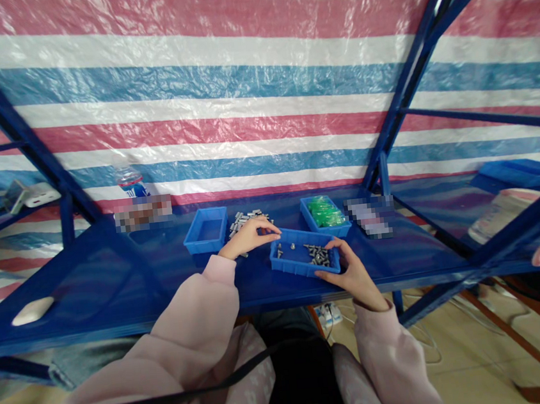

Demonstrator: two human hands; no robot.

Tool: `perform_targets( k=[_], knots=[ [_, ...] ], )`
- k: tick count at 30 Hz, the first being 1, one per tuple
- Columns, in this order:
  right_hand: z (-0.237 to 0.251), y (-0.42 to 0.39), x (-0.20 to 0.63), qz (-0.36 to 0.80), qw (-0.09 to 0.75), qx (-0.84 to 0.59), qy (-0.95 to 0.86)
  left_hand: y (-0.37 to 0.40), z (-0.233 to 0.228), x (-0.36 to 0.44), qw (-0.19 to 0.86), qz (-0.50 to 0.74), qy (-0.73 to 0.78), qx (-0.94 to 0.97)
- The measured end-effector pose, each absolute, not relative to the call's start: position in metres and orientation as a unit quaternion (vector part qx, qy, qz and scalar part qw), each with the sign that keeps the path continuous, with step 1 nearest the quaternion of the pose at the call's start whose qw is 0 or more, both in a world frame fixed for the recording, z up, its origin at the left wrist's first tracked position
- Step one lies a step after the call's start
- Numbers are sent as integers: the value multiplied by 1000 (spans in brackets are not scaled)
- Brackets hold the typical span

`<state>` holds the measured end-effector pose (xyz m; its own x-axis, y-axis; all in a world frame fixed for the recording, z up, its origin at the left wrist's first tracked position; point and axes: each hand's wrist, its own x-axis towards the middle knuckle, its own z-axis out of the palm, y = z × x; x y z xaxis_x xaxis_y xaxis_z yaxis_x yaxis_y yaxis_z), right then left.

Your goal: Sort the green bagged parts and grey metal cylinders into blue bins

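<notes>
A small blue plastic bin [301, 269] sits near the front of the blue table, slightly askew. Most of the metal screws [319, 256] in it lie heaped at its right end, with a few at the left. My right hand [352, 270] grips the bin's right end, thumb on the near side and fingers over the far side. At the far left corner, my left hand [249, 236] has thumb and fingertips pinched at the rim. Behind that hand lies a loose pile of metal cylindrical parts [247, 217], partly hidden by it.
A second blue bin [206, 228] stands to the left, holding nothing visible. Green plastic-wrapped items fill another blue bin [322, 212] at the back right, beside a blurred-out phone-like object [368, 218]. Farther left are a bottle [131, 181] and a white rounded object [33, 311]. Blue frame posts flank the table.
</notes>
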<state>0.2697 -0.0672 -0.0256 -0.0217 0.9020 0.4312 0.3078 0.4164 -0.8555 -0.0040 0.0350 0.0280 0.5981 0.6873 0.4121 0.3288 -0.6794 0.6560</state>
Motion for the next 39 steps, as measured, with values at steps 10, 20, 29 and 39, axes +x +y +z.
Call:
perform_targets(
  k=[10, 20, 29, 39],
  knots=[
    [-27, -66, 270, 279, 530, -464, -653, 32, 30, -3, 287, 313, 327, 844],
    [-25, -67, 269, 282, 533, -465, -648, 41, 20, -8, 184, 386, 444, 787],
    [-22, -68, 268, 288, 530, -465, -648, 48, 17, -18, 133, 410, 531, 730],
    [-24, -68, 268, 281, 532, -465, -650, 33, 31, -18, 21, 265, 587, 765]
  ],
)
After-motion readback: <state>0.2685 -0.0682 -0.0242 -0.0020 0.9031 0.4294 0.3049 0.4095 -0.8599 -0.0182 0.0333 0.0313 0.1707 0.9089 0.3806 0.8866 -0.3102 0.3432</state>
